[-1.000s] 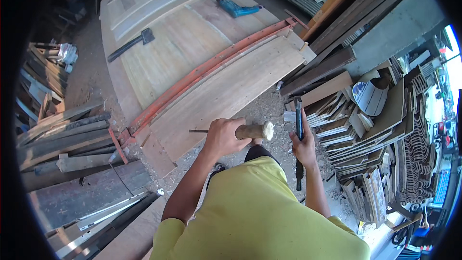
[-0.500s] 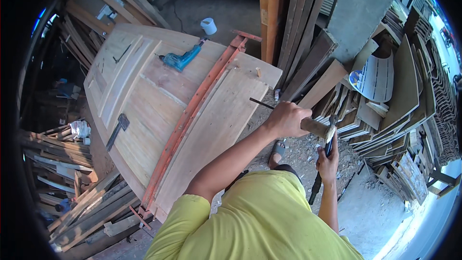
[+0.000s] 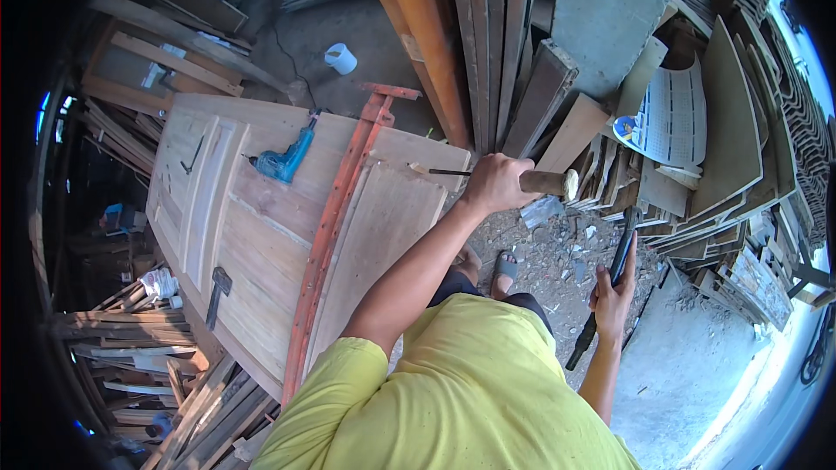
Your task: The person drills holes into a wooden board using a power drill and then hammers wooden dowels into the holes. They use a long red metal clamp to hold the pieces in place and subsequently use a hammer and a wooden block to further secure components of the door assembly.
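Note:
My left hand [image 3: 500, 183] is closed around a chisel, its thick wooden handle [image 3: 547, 183] pointing right. The thin dark blade [image 3: 448, 172] reaches left over the edge of a pale wooden door panel [image 3: 383, 218]. Its tip lies at a small wooden peg [image 3: 419, 168] standing out of the panel; whether they touch I cannot tell. My right hand [image 3: 613, 298] grips a hammer [image 3: 624, 248] by its black handle, index finger stretched along it. The hammer head is up, apart from the chisel's butt end.
A red bar clamp [image 3: 335, 235] spans the panel. On the panel lie a blue power drill [image 3: 286, 157], a second hammer [image 3: 218, 296] and a thin dark rod [image 3: 193, 155]. Stacked boards [image 3: 731, 148] stand at right, timber [image 3: 209, 392] at lower left, a white bucket [image 3: 340, 58] beyond.
The hammer head was at the chisel's butt end and has moved away to the right. The chisel tip has come up to the peg. My view has shifted, moving the panel leftward.

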Tool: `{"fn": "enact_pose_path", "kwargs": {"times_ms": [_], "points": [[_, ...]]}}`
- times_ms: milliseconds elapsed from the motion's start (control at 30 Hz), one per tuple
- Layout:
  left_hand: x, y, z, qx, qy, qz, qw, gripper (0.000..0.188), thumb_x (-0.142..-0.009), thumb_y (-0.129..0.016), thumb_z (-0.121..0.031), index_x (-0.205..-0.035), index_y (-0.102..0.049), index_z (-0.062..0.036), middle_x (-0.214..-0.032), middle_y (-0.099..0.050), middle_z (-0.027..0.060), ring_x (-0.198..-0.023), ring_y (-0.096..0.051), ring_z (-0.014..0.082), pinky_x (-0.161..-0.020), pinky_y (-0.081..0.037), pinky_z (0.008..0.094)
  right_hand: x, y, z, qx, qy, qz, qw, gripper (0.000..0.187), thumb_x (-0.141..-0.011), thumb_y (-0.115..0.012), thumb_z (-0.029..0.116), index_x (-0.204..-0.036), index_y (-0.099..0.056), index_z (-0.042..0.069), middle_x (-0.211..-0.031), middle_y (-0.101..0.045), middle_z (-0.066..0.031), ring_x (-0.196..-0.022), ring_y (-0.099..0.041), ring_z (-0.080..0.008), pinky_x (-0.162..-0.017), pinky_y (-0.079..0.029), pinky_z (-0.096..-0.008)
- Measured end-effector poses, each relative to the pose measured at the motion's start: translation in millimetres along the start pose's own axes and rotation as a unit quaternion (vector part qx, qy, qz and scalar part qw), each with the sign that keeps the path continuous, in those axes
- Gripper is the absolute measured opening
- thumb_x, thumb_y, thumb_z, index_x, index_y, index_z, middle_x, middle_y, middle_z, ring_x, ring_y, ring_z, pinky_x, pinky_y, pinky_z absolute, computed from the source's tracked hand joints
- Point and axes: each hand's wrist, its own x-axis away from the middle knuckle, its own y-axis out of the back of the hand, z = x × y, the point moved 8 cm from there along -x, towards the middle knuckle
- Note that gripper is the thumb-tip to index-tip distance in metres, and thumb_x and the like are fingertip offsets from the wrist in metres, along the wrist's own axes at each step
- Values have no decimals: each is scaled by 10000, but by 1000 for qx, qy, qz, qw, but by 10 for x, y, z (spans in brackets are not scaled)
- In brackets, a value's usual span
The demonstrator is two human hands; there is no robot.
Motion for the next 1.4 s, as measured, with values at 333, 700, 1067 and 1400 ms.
{"fn": "enact_pose_path", "kwargs": {"times_ms": [333, 700, 1067, 1400], "points": [[-142, -66, 182, 6, 75, 14, 997, 289, -764, -887, -319, -884, -770, -84, -775, -747, 183, -806, -754, 422, -728, -604, 515, -222, 802, 935, -25, 142, -218, 965, 813, -1075, -634, 63, -1760, -242, 259, -687, -471, 39, -488, -402, -46, -413, -370, -238], [-123, -200, 282, -19, 93, 66, 993, 377, -745, -865, -364, -1044, -844, -136, -853, -781, 208, -833, -781, 400, -797, -640, 485, -238, -507, 500, 7, 39, 27, 999, 840, -1055, -621, -17, -1756, -261, 272, -769, -562, 43, -492, -410, -33, -414, -360, -230], [-163, -254, 266, -24, 86, 64, 994, 383, -747, -871, -386, -1038, -845, -139, -894, -795, 205, -877, -790, 401, -836, -644, 493, -156, -924, 212, 111, 60, 89, 988, 890, -1017, -533, -66, -1772, -204, 273, -900, -658, -23, -641, -479, -74, -554, -458, -289], [-155, -372, 291, -37, 95, 81, 991, 376, -760, -853, -388, -1066, -847, -169, -901, -790, 222, -879, -784, 425, -840, -637, 511, -150, -184, 438, -122, 122, -243, 955, 854, -1052, -575, -2, -1763, -215, 306, -722, -513, 27, -480, -417, -57, -399, -370, -247]]}}
